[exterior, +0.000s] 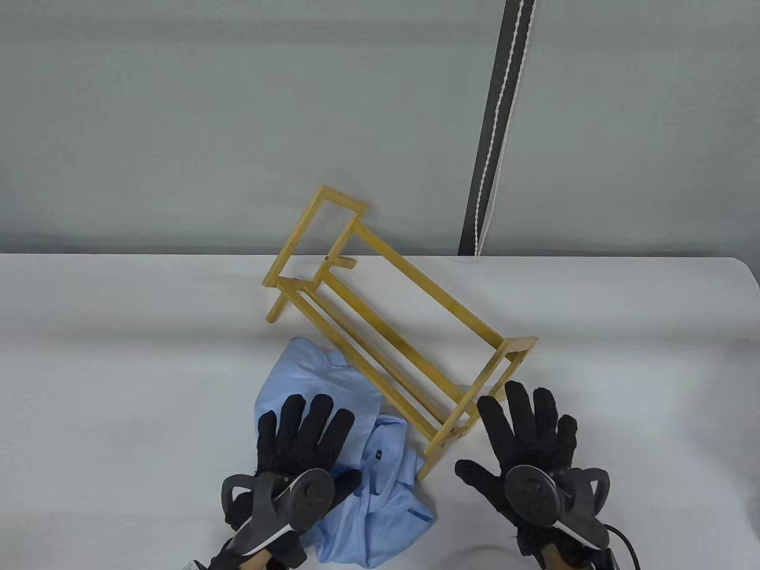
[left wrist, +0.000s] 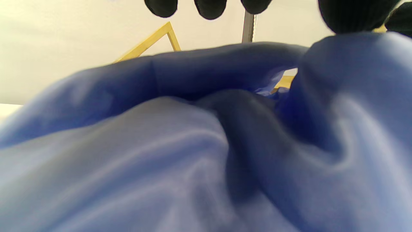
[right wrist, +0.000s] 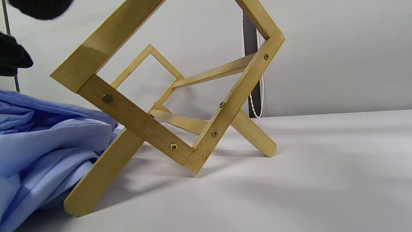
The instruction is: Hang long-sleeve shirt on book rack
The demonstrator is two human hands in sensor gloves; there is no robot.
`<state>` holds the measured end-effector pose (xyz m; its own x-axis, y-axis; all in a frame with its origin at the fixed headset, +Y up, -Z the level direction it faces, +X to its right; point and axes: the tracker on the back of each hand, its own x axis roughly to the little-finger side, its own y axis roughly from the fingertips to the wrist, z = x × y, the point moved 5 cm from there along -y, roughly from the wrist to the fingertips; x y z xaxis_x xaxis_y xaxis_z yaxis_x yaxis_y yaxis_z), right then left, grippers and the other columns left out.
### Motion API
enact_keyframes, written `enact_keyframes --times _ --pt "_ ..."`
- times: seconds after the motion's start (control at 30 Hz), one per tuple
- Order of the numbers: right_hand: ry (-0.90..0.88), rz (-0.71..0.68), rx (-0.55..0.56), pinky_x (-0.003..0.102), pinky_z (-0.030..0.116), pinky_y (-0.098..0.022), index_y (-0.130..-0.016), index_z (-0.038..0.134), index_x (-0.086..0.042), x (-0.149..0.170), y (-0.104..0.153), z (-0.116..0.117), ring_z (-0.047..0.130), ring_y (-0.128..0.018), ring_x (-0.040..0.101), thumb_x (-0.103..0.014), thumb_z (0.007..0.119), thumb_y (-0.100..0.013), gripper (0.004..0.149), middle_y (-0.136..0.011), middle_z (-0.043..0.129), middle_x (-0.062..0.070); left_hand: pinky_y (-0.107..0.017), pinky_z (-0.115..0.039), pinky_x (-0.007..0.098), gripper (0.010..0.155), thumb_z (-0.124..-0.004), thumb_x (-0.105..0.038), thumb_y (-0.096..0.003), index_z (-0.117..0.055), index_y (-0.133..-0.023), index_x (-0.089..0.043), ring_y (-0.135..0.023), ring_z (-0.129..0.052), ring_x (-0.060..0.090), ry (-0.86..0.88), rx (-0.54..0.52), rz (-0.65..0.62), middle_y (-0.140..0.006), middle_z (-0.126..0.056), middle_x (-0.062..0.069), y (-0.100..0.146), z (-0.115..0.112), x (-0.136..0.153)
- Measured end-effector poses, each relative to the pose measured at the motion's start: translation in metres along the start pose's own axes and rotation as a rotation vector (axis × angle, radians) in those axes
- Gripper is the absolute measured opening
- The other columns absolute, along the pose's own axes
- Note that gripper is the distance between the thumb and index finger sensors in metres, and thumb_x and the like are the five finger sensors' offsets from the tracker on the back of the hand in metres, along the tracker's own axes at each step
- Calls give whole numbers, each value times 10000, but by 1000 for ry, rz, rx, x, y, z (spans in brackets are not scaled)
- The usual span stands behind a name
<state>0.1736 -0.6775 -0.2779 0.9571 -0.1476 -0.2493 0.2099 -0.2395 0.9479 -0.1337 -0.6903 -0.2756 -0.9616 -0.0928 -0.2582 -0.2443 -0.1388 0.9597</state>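
Note:
A crumpled light-blue long-sleeve shirt (exterior: 309, 368) lies on the white table just in front of the wooden book rack (exterior: 430, 285), which stands diagonally. My left hand (exterior: 303, 439) is spread flat over the shirt, gripping nothing. In the left wrist view the shirt (left wrist: 193, 145) fills the frame, with my fingertips (left wrist: 161, 6) above it and a rack corner (left wrist: 146, 41) behind. My right hand (exterior: 516, 439) is open and empty beside the rack's near right end. The right wrist view shows that rack end (right wrist: 135, 119) close up, with the shirt (right wrist: 42, 138) against its left leg.
The white table (exterior: 594, 386) stretches out to both sides of the rack, and its far edge runs just behind the rack's far end. A dark strip with a white cord (exterior: 496, 130) hangs on the grey wall behind.

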Motion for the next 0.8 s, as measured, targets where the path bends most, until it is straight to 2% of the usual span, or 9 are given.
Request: enact_keyframes --times 0.33,0.8 --pt "-19 14 30 823 343 -666 -1151 247 -313 4 1 -7 284 -1108 604 -769 646 -444 931 -1241 224 171 -851 -433 645 883 -640 -818 -394 -342 -1171 -524 -1242 -448 367 -3 0 -24 -1356 -355 -99 0 -2 -5" --pt "-33 14 24 824 347 -663 -1151 252 -311 5 0 -6 298 -1104 608 -767 649 -444 930 -1241 234 177 -855 -439 635 883 -634 -818 -396 -330 -1172 -524 -1240 -457 366 -2 61 -43 -1355 -349 -97 -3 -15 -13"
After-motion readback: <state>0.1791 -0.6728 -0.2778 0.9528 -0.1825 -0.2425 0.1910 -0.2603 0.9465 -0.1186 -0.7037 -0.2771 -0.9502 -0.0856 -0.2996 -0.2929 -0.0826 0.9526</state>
